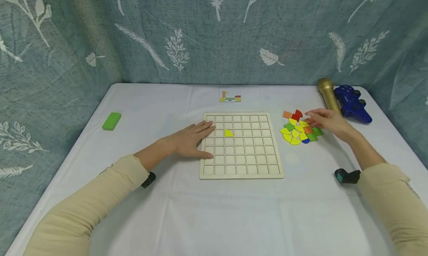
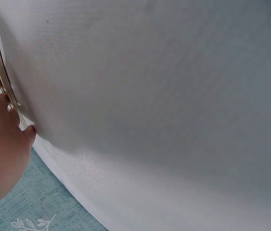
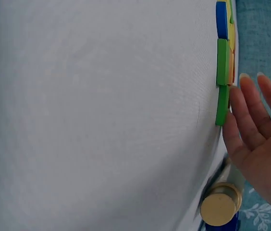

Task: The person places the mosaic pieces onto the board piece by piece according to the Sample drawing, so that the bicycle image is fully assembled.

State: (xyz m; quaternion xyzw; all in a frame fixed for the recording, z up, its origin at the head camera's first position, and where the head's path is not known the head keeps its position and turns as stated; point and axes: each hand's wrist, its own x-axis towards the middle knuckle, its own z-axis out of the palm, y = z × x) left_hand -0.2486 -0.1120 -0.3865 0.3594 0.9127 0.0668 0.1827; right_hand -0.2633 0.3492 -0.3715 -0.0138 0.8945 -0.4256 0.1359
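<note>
While the left hand is lying flat across the left edge of the wooden board, its fingers are spreading wide and its thumb is pointing off toward the near side; that grip is wide and isn't holding anything, just pressing down on the grid. One yellow quarter-round piece is sitting in the third row from the top, third square from the left, a bit past the fingertips.

Over on the other side, the right hand is hanging by the right edge of a loose pile of pieces, which is lying just beside the board; yellow, green, red, orange and blue bits are all mixing together there. That grip is looking loose, fingers stretching out and bending only slightly; honestly can't tell if the fingertips are touching a piece or not.

Behind the board a little picture card is lying on the white-covered table; a green block is sitting well off to the left; a gold microphone and a blue game controller are lying side by side just behind the right hand; a leafy teal curtain is hanging at the back.
</note>
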